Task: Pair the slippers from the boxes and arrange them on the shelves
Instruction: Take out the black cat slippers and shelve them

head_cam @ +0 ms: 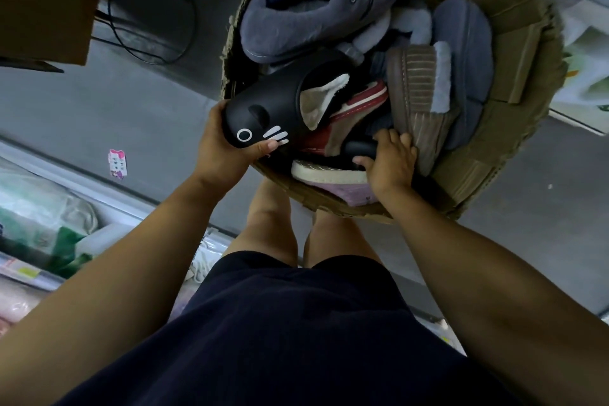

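Black slipper (263, 112) is over the box (514, 53) left rim, clamped in the left hand (220, 145). Right hand (390, 163) is inside the box, fingers against brown slipper (415, 99); grip cannot be determined.

Grey floor (138, 102) with a looped black cable (189, 26) at far left, beside a brown panel (46, 0), possibly cardboard. Small pink sticker (117, 163) lies on the floor at left. Plastic-wrapped packages (43, 217), green and pale, sit at near left.

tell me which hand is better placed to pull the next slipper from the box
Right: the right hand is in the box, touching a dark item; the left hand grips the black slipper.
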A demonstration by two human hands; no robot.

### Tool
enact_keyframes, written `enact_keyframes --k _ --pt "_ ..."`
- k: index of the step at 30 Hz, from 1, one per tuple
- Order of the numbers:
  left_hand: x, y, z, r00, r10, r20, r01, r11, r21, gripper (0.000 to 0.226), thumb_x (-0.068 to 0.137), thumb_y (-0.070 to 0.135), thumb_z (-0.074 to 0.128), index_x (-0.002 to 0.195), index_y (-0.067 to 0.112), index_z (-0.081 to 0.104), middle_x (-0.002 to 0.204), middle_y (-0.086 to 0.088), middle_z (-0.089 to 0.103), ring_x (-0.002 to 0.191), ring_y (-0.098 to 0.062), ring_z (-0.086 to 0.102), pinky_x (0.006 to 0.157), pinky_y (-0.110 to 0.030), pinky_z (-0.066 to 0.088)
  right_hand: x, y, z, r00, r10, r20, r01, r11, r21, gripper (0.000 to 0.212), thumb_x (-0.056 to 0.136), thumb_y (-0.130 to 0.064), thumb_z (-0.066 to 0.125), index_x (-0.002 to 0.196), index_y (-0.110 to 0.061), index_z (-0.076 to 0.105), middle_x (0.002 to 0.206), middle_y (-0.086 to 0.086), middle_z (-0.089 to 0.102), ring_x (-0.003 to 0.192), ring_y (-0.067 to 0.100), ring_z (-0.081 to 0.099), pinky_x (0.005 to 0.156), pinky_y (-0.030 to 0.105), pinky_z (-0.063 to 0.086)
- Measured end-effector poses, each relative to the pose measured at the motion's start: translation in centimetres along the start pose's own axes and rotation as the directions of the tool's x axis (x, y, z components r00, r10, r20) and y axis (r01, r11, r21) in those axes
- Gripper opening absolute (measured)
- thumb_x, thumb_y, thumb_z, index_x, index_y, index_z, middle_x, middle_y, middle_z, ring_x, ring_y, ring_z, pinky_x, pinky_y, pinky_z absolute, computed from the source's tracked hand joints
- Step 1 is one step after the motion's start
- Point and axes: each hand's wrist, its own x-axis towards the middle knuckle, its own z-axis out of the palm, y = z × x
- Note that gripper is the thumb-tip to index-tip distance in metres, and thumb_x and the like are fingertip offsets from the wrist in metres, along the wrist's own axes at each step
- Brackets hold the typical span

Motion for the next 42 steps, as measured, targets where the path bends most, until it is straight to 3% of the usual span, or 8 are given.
enact_keyframes --k 5,17,21,27,31,34,37,42 --pt "-0.4 1.4 0.5 0.999 -0.054 0.004 0.054 0.994 -0.091 0.079 0.062 0.019 0.096 0.126 0.029 0.050 0.116 0.014 0.064 0.104 -0.003 0.066 0.085 -0.025 0.058 -1.3 0.5 -2.0 0.996 -0.084 -0.026 0.080 0.990 -0.112 0.050 0.079 -0.046 0.077 0.109 -0.011 0.057 0.115 0.010 0.058 0.114 0.033 0.044 0.093 0.044 0.033" --pt "-2.3 4.6 -0.7 0.990 -0.138 -0.024 0.127 0.957 -0.262 0.080 0.057 0.029 0.099 0.121 0.014 0.055 0.111 0.003 0.070 0.095 -0.010 0.072 0.079 -0.030 0.062 -6.5 -1.6 -7.6 0.988 -0.130 -0.079 0.115 0.980 -0.164 0.051 0.080 -0.038 0.080 0.108 -0.003 0.054 0.114 0.017 0.052 0.105 0.036 0.051 0.079 0.045 0.049" --pt "-2.8 5.9 -2.6 0.982 -0.190 0.018 0.186 0.932 -0.311 0.077 0.061 0.032 0.097 0.122 0.011 0.056 0.110 0.000 0.071 0.091 -0.013 0.073 0.069 -0.026 0.062 -8.5 -2.5 -10.3 0.986 -0.039 -0.162 0.014 0.988 -0.156 0.058 0.078 -0.037 0.083 0.113 -0.001 0.055 0.116 0.019 0.052 0.106 0.039 0.052 0.078 0.047 0.050" --pt "-2.9 8.6 -7.3 0.968 -0.185 0.168 0.236 0.901 -0.364 0.054 0.066 0.029 0.094 0.106 0.017 0.061 0.106 -0.002 0.073 0.088 -0.017 0.075 0.077 -0.037 0.063 -11.8 -4.2 -15.5 0.913 0.266 -0.309 -0.217 0.959 0.184 0.052 0.080 -0.040 0.080 0.106 -0.002 0.056 0.108 0.017 0.056 0.101 0.035 0.055 0.075 0.038 0.042" --pt "-3.0 11.8 -10.6 0.949 -0.114 0.295 0.230 0.888 -0.398 0.072 0.058 0.036 0.096 0.116 0.014 0.061 0.108 -0.005 0.075 0.090 -0.021 0.076 0.081 -0.040 0.062 -14.6 -7.3 -18.6 0.747 0.613 -0.257 -0.390 0.717 0.577 0.054 0.077 -0.053 0.080 0.083 -0.002 0.062 0.083 0.008 0.061 0.084 0.030 0.064 0.065 0.030 0.036" --pt "-3.4 14.2 -12.7 0.938 -0.013 0.347 0.171 0.887 -0.430 0.073 0.063 0.036 0.094 0.124 0.011 0.062 0.110 -0.006 0.076 0.094 -0.022 0.076 0.085 -0.043 0.061 -17.8 -10.4 -20.0 0.675 0.728 -0.119 -0.231 0.362 0.903 0.048 0.077 -0.054 0.080 0.074 -0.008 0.066 0.072 0.000 0.068 0.069 0.016 0.067 0.058 0.025 0.047" --pt "-5.0 16.0 -14.2 0.911 0.086 0.404 0.140 0.856 -0.497 0.056 0.077 0.029 0.087 0.126 0.012 0.065 0.113 -0.005 0.076 0.102 -0.022 0.074 0.088 -0.040 0.058 -20.7 -13.6 -21.2 0.719 0.693 0.058 0.072 -0.156 0.985 0.042 0.077 -0.043 0.083 0.098 -0.008 0.071 0.089 0.005 0.077 0.080 0.017 0.076 0.068 0.029 0.061" --pt "-8.7 20.2 -15.1 0.844 0.263 0.467 0.113 0.765 -0.634 0.058 0.080 0.033 0.079 0.133 0.015 0.063 0.121 -0.006 0.073 0.110 -0.021 0.071 0.085 -0.038 0.060 -22.0 -16.0 -25.8 0.843 0.537 -0.036 0.260 -0.347 0.901 0.072 0.073 -0.055 0.075 0.128 -0.011 0.065 0.118 0.008 0.074 0.107 0.024 0.072 0.097 0.046 0.055"
